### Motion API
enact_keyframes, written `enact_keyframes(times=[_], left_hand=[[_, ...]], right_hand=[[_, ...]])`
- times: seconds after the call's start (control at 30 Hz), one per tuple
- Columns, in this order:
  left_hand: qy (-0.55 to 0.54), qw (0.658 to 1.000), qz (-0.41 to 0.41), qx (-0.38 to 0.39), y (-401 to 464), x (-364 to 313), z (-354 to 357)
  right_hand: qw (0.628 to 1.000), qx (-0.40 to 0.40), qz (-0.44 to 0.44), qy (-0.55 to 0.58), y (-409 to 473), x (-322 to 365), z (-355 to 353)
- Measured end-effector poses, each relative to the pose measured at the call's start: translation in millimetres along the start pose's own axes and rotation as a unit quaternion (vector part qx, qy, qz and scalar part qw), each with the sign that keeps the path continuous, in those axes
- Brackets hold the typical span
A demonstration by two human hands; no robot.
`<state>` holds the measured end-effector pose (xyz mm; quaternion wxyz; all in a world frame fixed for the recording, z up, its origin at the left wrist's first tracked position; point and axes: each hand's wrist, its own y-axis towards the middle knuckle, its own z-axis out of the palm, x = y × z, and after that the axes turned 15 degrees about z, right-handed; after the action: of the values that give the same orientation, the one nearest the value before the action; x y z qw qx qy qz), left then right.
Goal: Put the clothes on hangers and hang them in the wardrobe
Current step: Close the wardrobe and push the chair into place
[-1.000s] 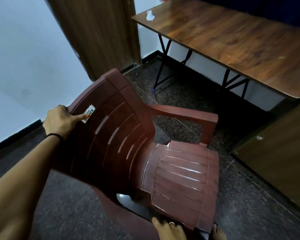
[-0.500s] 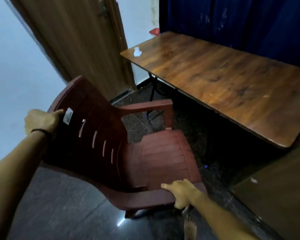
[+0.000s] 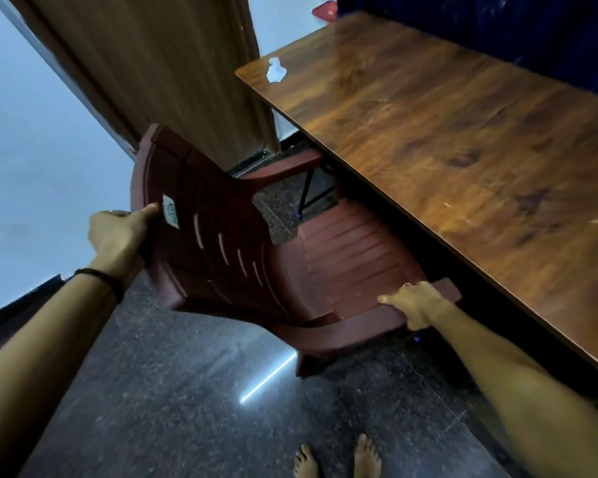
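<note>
A dark red plastic armchair (image 3: pixel 346 257) is tilted in front of me, its seat partly pushed under the wooden table (image 3: pixel 463 139). My left hand (image 3: pixel 118 232) grips the edge of the chair's backrest, thumb lying on its front beside a white sticker. My right hand (image 3: pixel 415 303) grips the near armrest by its front end. No clothes, hangers or wardrobe are in view.
A brown wooden door (image 3: pixel 159 70) stands behind the chair, with a pale wall (image 3: pixel 32 150) to its left. A dark blue curtain (image 3: pixel 497 32) hangs behind the table, which carries a white paper scrap (image 3: pixel 275 70). My bare feet (image 3: pixel 335 460) stand on the dark speckled floor.
The chair has swung round and moved forward, its seat going under the table. My right hand shifted from the seat's front edge to the near armrest; the left stayed on the backrest.
</note>
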<state>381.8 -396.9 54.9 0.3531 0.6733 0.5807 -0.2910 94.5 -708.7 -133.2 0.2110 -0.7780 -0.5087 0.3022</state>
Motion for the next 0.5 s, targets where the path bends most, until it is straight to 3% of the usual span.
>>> enact_keyframes(times=[0.5], left_hand=[[0.025,0.999,-0.022,-0.009,11,7,17]], right_hand=[[0.987,-0.066,0.134,0.05,40,-4,-1]])
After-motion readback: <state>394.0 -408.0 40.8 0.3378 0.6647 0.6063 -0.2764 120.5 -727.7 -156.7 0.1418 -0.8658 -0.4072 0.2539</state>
